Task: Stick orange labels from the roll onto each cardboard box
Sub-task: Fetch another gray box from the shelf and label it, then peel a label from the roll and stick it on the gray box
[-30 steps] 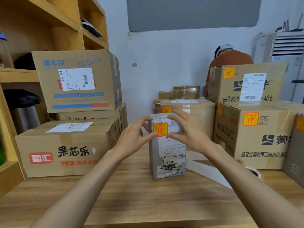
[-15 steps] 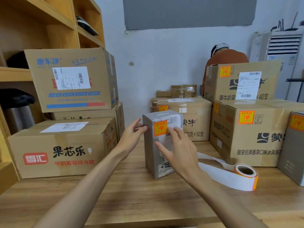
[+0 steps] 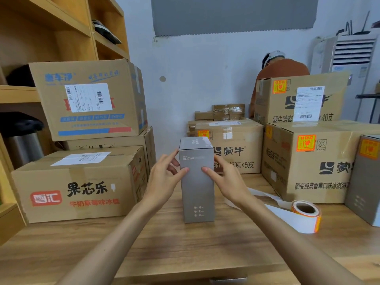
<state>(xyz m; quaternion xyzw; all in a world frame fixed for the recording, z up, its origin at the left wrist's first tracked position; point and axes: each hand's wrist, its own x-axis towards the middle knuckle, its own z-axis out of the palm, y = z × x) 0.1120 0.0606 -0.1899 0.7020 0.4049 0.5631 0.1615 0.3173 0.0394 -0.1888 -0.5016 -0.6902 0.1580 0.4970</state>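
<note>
Grey box [image 3: 196, 182] stands upright on the table [image 3: 185, 249], left hand [image 3: 164, 179] and right hand [image 3: 226, 179] gripping its sides, likely steadying it; label roll [image 3: 306, 214] lies within reach.

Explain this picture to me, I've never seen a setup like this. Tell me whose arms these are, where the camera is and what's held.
There is no machine. A person wears a camera on the head, and it looks down at their own arms. The left hand and right hand each grip a tall grey box standing upright on the wooden table. A roll of orange labels lies to its right. Cardboard boxes stand on both sides; several at right carry orange stickers.
</note>
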